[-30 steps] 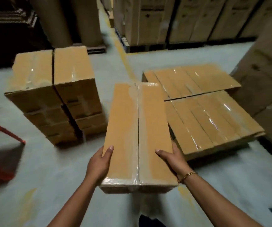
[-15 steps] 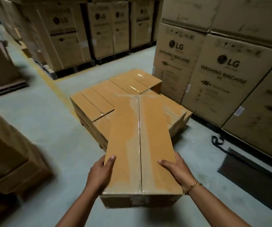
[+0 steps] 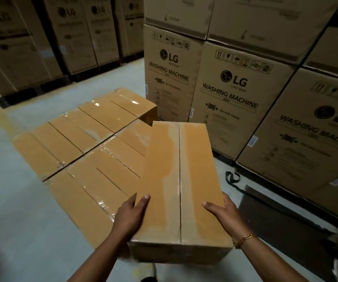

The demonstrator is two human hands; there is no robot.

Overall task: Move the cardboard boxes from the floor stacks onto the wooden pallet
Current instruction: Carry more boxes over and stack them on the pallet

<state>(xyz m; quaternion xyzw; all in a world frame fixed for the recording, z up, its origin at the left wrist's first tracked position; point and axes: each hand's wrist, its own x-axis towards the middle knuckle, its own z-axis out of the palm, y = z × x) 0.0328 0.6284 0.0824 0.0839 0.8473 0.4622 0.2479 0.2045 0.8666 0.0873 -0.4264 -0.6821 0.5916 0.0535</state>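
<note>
Low layer of taped boxes (image 3: 86, 151) at ten o'clock. At six o'clock, left hand (image 3: 131, 216) grips a long cardboard box (image 3: 180, 180), right hand (image 3: 225, 216) its other side, thumbs on top. Washing-machine cartons (image 3: 235, 88) at two o'clock.

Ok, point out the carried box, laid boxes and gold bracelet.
carried box (image 3: 164, 180): head view, top face, left of seam.
laid boxes (image 3: 107, 113): head view, one box's taped top.
gold bracelet (image 3: 244, 239): head view, chain on right wrist.
</note>
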